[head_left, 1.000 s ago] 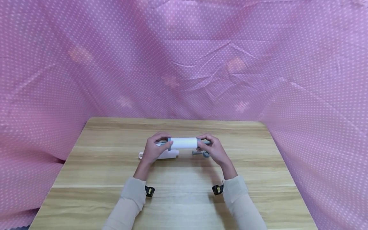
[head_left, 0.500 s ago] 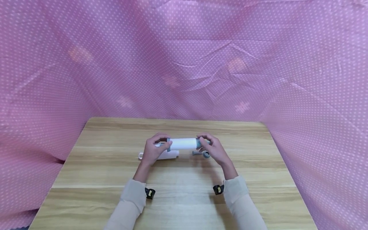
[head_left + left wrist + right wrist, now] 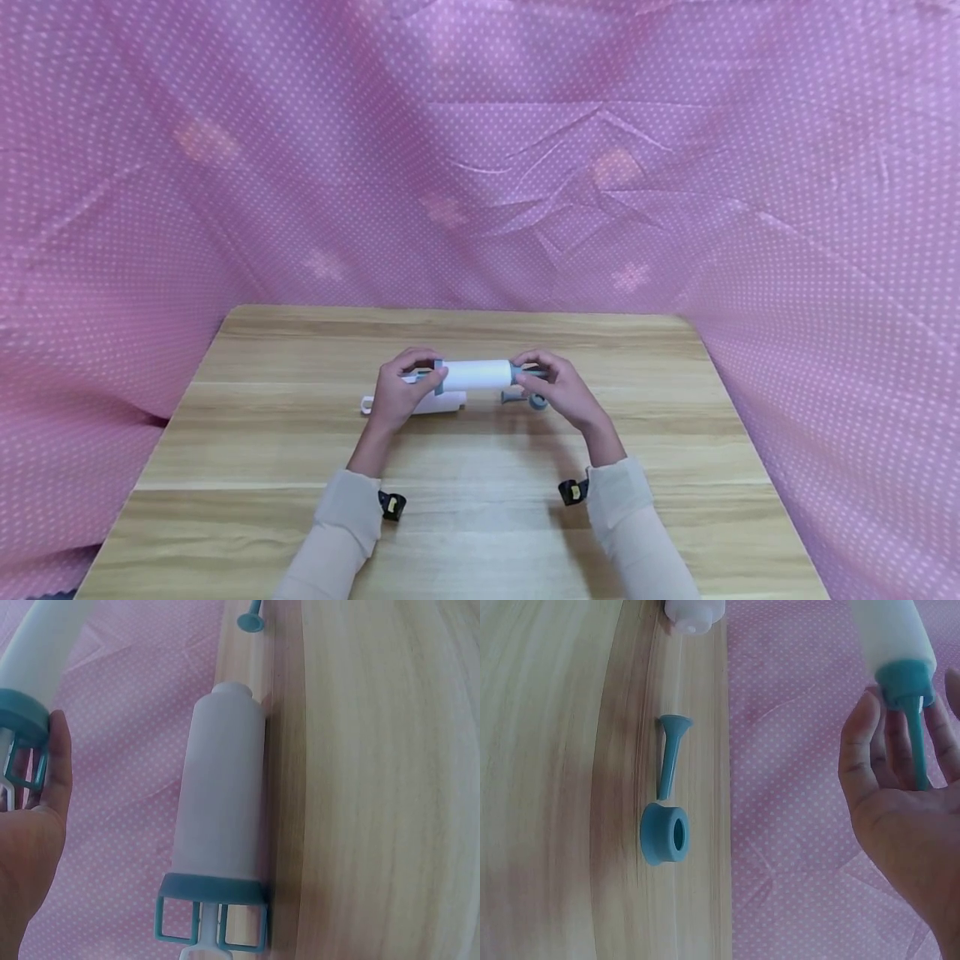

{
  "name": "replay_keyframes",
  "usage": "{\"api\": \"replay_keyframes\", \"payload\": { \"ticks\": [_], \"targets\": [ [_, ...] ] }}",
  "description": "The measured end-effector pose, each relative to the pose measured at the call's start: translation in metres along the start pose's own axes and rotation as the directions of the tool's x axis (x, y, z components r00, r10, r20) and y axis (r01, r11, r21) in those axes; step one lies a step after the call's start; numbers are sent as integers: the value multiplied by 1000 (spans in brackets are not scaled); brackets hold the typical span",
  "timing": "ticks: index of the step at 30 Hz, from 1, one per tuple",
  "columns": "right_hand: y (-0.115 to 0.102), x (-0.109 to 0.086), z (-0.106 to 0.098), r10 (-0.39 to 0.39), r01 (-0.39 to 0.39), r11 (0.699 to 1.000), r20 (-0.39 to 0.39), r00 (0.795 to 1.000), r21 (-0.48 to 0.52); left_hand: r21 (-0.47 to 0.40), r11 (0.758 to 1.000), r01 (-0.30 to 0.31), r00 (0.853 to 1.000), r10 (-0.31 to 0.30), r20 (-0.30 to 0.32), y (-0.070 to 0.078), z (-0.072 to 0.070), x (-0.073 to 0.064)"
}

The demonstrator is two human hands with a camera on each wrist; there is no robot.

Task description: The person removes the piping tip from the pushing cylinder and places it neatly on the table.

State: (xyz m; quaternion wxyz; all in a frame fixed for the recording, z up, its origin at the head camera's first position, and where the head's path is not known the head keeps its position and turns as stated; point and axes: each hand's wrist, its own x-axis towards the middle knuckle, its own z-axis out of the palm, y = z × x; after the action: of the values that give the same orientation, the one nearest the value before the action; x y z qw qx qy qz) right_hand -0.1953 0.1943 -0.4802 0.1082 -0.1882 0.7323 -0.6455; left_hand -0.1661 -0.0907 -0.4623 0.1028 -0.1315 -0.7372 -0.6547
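Note:
Both hands hold a white-barrelled syringe level above the table. My left hand grips its teal collar, which has square finger loops, at the left end. At the other end, the fingers and thumb of my right hand are around the teal cap; a thin teal nozzle points from it toward the palm. Below lies a second white syringe with a teal looped collar. Beneath the right hand a loose teal nozzle and a teal ring cap lie close together.
The wooden table stretches out around the hands. Pink dotted cloth hangs behind it and on both sides. A small black camera is at the left wrist, and another black camera at the right.
My right fingers and thumb have shifted around the teal cap, baring more of it half a second ago and covering it again now. The left hand and the syringe have barely moved.

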Motion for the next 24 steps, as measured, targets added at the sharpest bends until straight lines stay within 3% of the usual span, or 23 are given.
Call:
{"api": "replay_keyframes", "payload": {
  "ticks": [5,10,15,24],
  "targets": [
    [1,3,2,-1,1,1000,-36,999,-2,2,1000,-3,1000,3,-3,-1,1,0],
    [2,2,4,54,-53,998,-76,996,20,4,1000,6,1000,-6,-1,0,2,-1],
    [5,-3,5,104,-100,993,-52,993,70,12,1000,25,999,-24,-24,1,1,-5],
    [6,-9,6,76,-70,992,-55,996,109,3,1000,-18,999,18,-33,-1,5,-10]
  ]
}}
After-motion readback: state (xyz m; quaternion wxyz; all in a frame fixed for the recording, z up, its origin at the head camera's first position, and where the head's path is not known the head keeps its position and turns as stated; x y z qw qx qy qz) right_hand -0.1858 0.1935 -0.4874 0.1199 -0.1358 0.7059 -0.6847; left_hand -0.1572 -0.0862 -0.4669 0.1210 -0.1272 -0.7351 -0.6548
